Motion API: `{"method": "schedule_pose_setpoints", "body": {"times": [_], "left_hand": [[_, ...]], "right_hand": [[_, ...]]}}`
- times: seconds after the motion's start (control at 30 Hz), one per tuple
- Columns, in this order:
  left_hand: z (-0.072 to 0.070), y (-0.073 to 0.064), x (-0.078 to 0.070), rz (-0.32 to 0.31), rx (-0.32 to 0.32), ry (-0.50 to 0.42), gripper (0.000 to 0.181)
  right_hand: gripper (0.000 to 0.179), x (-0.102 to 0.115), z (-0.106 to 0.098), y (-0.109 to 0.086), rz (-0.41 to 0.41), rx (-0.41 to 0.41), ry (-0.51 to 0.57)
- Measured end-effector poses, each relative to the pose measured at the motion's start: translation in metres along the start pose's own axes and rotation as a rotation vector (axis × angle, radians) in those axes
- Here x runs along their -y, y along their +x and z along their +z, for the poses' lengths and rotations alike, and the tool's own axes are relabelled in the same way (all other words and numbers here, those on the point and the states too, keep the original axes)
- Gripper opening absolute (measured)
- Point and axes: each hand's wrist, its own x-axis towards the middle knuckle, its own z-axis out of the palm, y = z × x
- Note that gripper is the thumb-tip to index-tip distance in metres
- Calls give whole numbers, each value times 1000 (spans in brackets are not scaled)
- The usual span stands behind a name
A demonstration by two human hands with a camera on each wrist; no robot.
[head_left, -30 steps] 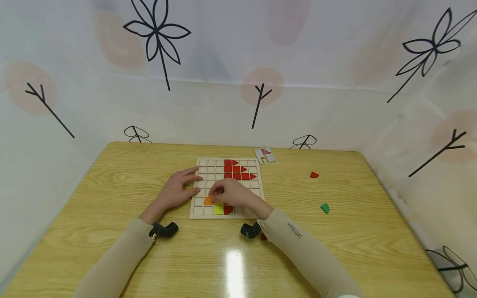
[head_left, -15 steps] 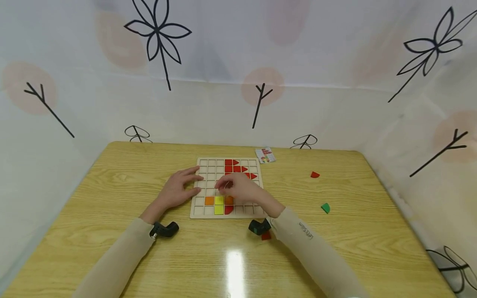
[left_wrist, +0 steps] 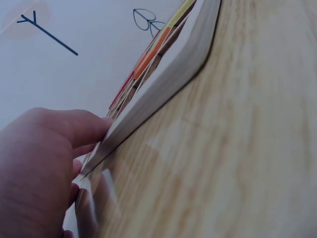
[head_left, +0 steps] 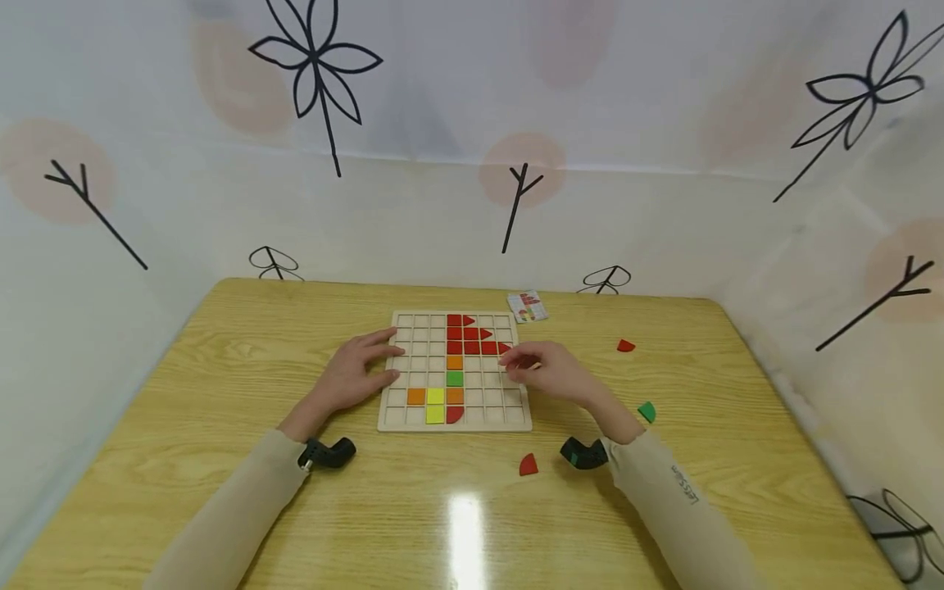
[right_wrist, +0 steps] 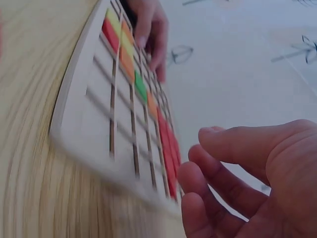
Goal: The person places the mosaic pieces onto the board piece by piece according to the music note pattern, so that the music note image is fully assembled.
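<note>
A pale wooden grid board [head_left: 490,416] lies flat on the table, its cells partly filled with coloured pieces. Red squares [head_left: 472,347] and red pointed pieces fill part of the far rows. Below them run an orange square [head_left: 455,362], a green square [head_left: 455,378] and, nearer me, orange and yellow squares [head_left: 435,415] beside a red quarter-round piece [head_left: 454,415]. My left hand [head_left: 354,375] rests its fingertips on the board's left edge. Over the right edge hovers my right hand [head_left: 553,370], fingers loosely bent; the right wrist view shows nothing between thumb and fingers [right_wrist: 237,173].
A small printed pattern card [head_left: 527,306] lies behind the board's far right corner. Loose quarter-round pieces lie on the table: a red one [head_left: 625,346] and a green one [head_left: 646,411] to the right, another red one [head_left: 528,465] in front.
My right hand has moved from the board's near-middle cells out to its right edge, uncovering the orange and green squares in the column. My left hand has stayed put.
</note>
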Motion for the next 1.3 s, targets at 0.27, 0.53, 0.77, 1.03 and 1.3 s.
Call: {"method": "schedule_pose_setpoints", "body": {"times": [0.27, 0.53, 0.77, 1.03, 1.3], "left_hand": [[1, 1, 2, -16, -2, 3, 37], [2, 2, 2, -10, 0, 0, 37], [2, 2, 0, -18, 1, -7, 37], [1, 3, 0, -24, 7, -17, 36], [1, 1, -2, -29, -3, -3, 37]], "right_hand": [[28, -48, -58, -60, 123, 5, -27], [34, -93, -118, -115, 118, 75, -82], [40, -109, -133, -128, 194, 152, -32], [33, -102, -128, -123, 240, 155, -18], [25, -101, -123, -125, 270, 115, -43]]}}
